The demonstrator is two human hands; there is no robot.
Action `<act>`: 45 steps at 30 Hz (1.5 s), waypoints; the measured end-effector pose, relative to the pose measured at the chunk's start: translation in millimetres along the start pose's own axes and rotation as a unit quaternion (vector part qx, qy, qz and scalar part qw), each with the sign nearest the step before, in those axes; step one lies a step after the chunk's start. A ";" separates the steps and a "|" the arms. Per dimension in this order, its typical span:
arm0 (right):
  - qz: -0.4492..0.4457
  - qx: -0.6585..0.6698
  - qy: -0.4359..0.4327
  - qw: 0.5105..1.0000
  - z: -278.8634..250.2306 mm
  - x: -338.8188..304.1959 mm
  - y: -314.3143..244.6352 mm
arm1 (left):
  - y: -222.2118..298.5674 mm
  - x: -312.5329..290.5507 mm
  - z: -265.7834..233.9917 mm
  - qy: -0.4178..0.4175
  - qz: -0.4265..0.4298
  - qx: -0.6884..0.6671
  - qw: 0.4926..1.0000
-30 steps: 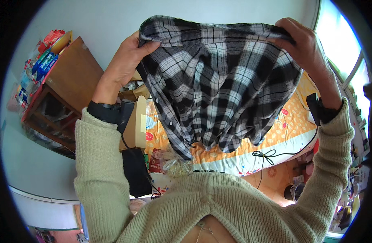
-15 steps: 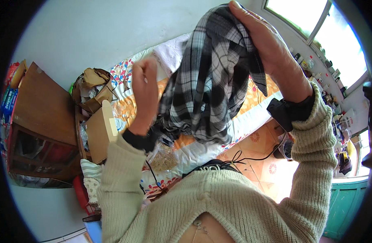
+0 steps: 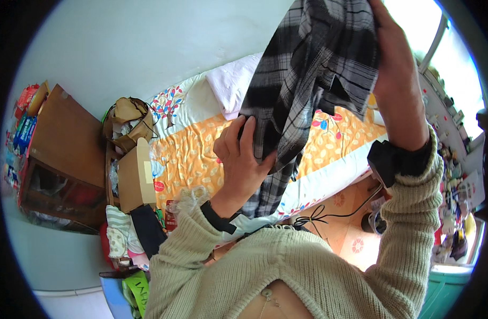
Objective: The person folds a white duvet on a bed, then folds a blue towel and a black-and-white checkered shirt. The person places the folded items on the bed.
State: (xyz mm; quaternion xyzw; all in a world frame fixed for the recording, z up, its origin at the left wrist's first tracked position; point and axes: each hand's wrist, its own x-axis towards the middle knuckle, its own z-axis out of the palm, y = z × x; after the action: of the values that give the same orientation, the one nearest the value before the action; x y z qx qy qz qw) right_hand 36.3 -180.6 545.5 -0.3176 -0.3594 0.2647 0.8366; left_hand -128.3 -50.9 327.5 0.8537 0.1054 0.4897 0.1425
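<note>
left of your left hand [image 3: 238, 164], fingers' grip unclear, a bag [image 3: 141, 139] holds white stuff [image 3: 128, 127]; your right hand [image 3: 397, 74] clutches the shirt [image 3: 291, 80], its length sloping down leftward.

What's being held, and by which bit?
A black-and-white plaid cloth shirt: the right grip holds its upper right side; the left grip touches its left edge lower down, maybe pinching.

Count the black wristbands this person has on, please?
2: the left wristband, next to the left sleeve's cuff, and the right wristband, next to the right sleeve's cuff. Any under the sleeves would be hidden.
</note>
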 end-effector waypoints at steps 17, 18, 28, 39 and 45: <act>-0.172 -0.414 0.103 0.888 -236.0 35.1 -143.4 | 30.6 100.6 59.6 0.017 -0.053 -0.151 0.987; -0.174 -0.436 0.112 0.876 -242.8 36.7 -144.8 | 37.6 96.2 55.1 -0.005 -0.050 -0.163 0.985; -0.206 -0.575 0.123 0.782 -243.5 87.0 -96.9 | 21.6 64.5 6.0 -0.116 -0.089 -0.386 0.911; -0.067 -0.638 -0.047 0.766 -318.6 247.5 386.8 | -213.1 -47.5 62.4 0.006 -0.558 -0.307 0.771; 0.039 -0.610 -0.129 0.781 -303.6 71.8 546.0 | -369.2 -186.5 89.2 -0.051 -0.554 0.057 0.829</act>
State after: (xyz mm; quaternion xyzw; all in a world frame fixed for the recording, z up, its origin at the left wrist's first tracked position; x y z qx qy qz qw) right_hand 196.0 123.3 18.7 -0.7386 -0.5373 0.0609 0.4025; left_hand -158.9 222.9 6.4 0.6825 0.5812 0.2772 0.3459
